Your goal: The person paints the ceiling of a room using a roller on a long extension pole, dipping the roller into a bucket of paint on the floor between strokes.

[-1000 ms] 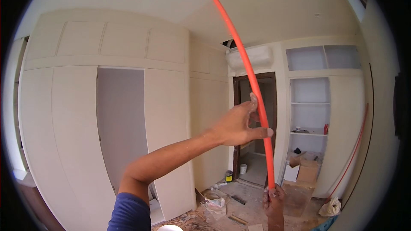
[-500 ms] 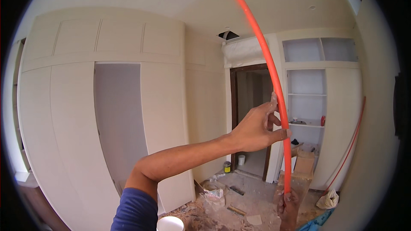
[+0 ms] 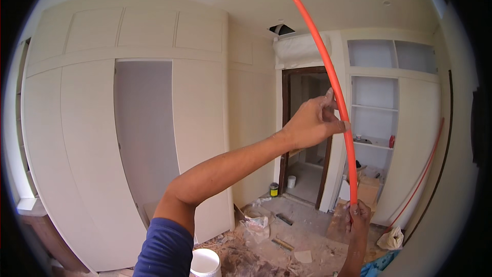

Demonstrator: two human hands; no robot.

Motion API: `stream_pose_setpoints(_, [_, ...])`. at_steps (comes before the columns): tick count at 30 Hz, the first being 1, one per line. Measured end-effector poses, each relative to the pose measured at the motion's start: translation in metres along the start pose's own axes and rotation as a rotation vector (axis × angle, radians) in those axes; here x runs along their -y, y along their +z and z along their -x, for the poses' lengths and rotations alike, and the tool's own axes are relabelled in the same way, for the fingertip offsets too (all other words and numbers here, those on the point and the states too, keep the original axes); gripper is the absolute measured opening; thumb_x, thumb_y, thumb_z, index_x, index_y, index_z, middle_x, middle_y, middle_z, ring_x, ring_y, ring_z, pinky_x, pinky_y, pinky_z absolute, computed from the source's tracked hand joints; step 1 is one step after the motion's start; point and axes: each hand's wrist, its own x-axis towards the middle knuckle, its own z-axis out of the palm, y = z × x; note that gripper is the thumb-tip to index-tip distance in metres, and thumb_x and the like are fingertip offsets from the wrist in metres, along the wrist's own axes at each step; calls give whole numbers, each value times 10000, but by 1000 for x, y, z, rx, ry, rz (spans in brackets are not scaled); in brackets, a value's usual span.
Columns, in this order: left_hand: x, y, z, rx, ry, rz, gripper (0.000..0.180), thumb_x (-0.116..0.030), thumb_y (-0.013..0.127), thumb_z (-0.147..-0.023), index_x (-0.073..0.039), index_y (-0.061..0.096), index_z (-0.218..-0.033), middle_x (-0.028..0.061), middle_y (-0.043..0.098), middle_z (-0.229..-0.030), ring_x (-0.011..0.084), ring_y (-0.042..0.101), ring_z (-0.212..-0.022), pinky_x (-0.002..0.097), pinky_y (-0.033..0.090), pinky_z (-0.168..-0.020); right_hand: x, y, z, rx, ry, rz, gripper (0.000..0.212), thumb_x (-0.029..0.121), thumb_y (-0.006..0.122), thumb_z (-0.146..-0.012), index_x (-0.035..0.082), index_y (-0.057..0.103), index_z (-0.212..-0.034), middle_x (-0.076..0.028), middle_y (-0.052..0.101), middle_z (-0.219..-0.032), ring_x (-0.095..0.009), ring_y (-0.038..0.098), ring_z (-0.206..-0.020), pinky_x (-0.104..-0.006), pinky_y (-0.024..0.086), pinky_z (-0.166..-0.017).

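A long orange-red plastic pipe [image 3: 330, 69] rises in front of me, bowing up and to the left past the upper edge of the view. Partway along it, my left hand [image 3: 316, 119] grips the pipe between thumb and fingers, its arm raised across the middle. Lower down, my right hand [image 3: 360, 213] is closed around the pipe's lower end. Some fingers of the right hand are hidden behind the pipe.
Pale wardrobes [image 3: 200, 123] line the left side. Beyond are a dark-framed doorway [image 3: 285, 118] and open shelves [image 3: 374, 107]. A white bucket [image 3: 206, 263], a spirit level [image 3: 283, 244], a paint can [image 3: 274, 190] and debris lie on the dusty floor. Another thin red pipe [image 3: 417, 179] leans at right.
Both hands and the pipe now sit higher in the view and slightly to the right. The view itself has tilted down a little, showing more floor.
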Motion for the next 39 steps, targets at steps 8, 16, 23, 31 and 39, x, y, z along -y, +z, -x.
stream_pose_setpoints(8, [21,-37,-7,-109,-67,70,602,-225,771,-840,62,539,-1316,150,652,-1144,158,659,-941,336,493,-922,11,32,-41,93,-28,33,358,359,635,-981,9,605,-911,12,489,-589,-41,366,-397,-212,274,-348])
stream_pose_setpoints(16, [53,-113,-11,-373,-139,-50,578,-338,792,-763,60,634,-1151,116,694,-896,190,635,-931,333,444,-901,18,113,-102,265,19,-39,304,314,610,-998,25,582,-907,15,490,-634,-42,368,-401,-219,278,-342])
stream_pose_setpoints(23, [78,-214,-15,-478,-280,-1,482,-397,654,-866,-57,643,-1207,77,633,-1144,223,589,-1074,379,425,-942,13,219,-150,350,-3,-79,311,305,606,-1005,37,577,-851,18,493,-644,-40,399,-427,-229,312,-372])
stream_pose_setpoints(31, [87,-300,-10,-663,-349,269,719,-479,559,-938,133,434,-1294,177,595,-1091,268,593,-1033,407,447,-995,9,331,-198,418,7,-85,313,287,592,-1013,51,568,-808,23,475,-649,-53,391,-449,-245,309,-399])
stream_pose_setpoints(39, [120,-286,54,-610,-324,273,633,-359,509,-982,72,372,-1426,179,546,-1295,294,575,-1164,433,384,-1102,-55,263,-125,417,-18,136,272,248,526,-1041,36,584,-880,21,497,-609,-56,436,-454,-245,337,-408])
